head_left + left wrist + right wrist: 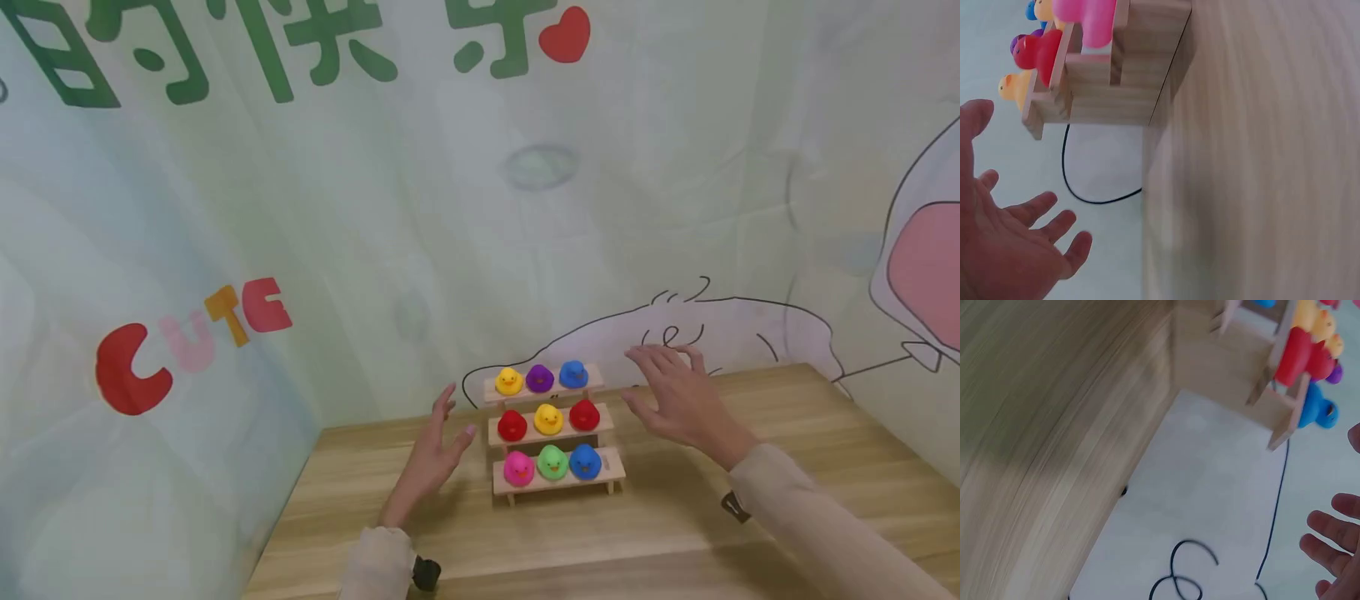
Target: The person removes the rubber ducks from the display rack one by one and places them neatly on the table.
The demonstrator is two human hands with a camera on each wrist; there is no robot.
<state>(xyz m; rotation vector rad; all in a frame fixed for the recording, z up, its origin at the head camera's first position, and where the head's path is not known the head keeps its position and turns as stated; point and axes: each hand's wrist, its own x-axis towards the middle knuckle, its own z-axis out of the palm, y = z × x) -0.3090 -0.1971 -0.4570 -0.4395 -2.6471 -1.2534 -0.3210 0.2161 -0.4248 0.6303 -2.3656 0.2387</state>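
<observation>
A three-tier wooden stand (558, 482) holds rows of toy ducks. Its top row has a yellow duck (508, 382), a purple duck (540, 379) and a blue duck (573, 374). On the middle tier a yellow duck (548, 419) sits between two red ones. The bottom tier carries a pink duck (518, 468), a green duck (552, 462) and a blue duck (585, 462). My left hand (431, 458), fingers apart, hovers left of the stand. To its right, my right hand (682, 400) is raised with fingers spread. Neither hand touches anything.
The stand rests on a wooden table (450, 550) near its back edge. Behind hangs a printed cloth (375, 208) with green characters, a red heart and "CUTE" lettering. Dark objects are at both wrists.
</observation>
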